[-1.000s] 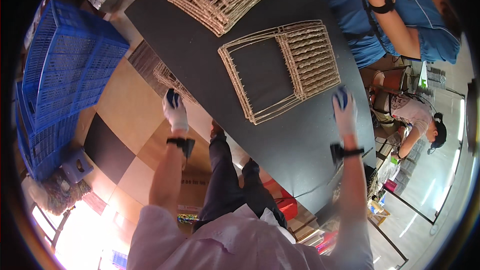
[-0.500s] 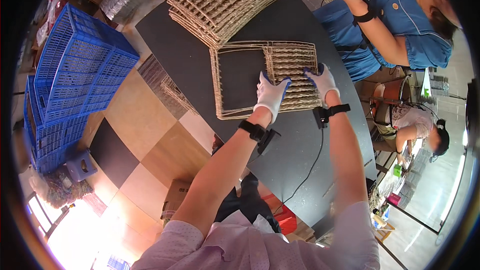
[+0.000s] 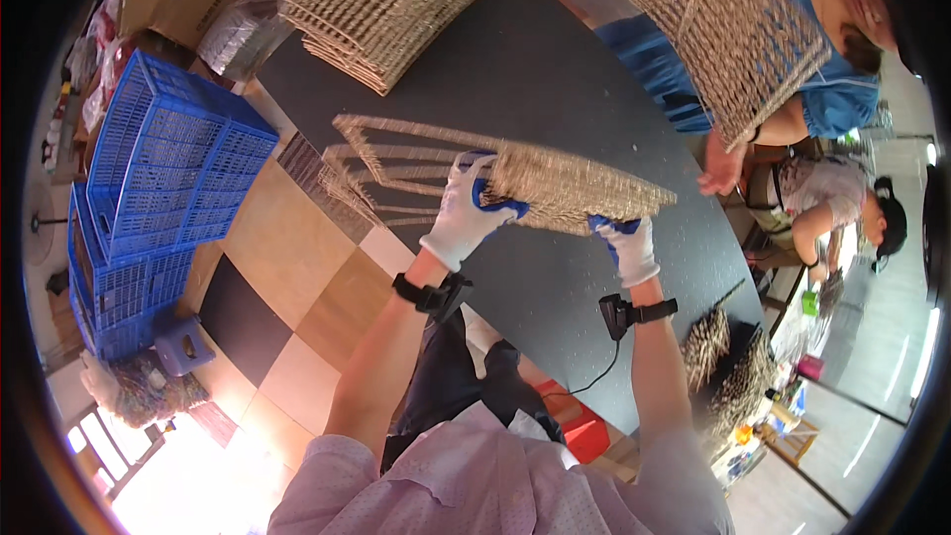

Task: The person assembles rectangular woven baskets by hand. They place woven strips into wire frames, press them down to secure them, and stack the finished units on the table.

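Nearest, the right hand (image 3: pixel 629 250) at 3 o'clock curls its fingers closed on the near edge of the woven frames (image 3: pixel 584 181); the left hand (image 3: pixel 460 223), near the centre, also grips them, half closed. These frames were lying flat on the table (image 3: pixel 550 292); now they are tilted up and fanned toward 10 o'clock, so the hands probably carry their weight. Farther, a panel stack (image 3: pixel 386 10) rests at 11 o'clock.

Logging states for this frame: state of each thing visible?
Left hand, gloved, gripping the woven frames
Right hand, gloved, gripping their near edge
Woven frames, tilted, blurred, left ends spread apart
Woven stack, piled on the table
Upper-right woven panel, held up by another person
Blue crates, stacked
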### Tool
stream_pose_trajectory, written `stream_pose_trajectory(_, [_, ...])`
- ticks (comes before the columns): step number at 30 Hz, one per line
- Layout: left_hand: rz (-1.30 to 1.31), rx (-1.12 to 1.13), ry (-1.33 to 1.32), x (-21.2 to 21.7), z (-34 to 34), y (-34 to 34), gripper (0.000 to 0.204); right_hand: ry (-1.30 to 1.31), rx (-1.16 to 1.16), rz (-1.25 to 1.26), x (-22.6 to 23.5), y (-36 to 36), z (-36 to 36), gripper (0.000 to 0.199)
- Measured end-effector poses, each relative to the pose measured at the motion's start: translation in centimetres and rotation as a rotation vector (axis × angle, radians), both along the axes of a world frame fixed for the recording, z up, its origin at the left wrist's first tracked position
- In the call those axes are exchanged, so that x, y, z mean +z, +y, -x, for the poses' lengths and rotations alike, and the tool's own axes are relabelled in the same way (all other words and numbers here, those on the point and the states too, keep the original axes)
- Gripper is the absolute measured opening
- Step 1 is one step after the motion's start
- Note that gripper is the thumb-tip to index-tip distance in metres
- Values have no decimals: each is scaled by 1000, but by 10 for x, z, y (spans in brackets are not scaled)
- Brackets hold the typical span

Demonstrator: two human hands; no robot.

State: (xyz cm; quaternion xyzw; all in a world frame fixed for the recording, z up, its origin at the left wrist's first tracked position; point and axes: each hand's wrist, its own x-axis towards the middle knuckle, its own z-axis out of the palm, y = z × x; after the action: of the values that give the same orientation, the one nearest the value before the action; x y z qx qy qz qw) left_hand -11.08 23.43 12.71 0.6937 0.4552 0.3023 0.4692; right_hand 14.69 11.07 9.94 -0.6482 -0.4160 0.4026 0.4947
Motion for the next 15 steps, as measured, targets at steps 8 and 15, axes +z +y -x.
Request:
stream_pose_trajectory(8, [110, -141, -304, -60, 7, -66, 106, 269, -121, -100, -60, -61, 50, 74])
stream_pose_trajectory(15, [-47, -248, -210, -56, 6, -61, 94, -52, -161, -119, -73, -59, 46, 52])
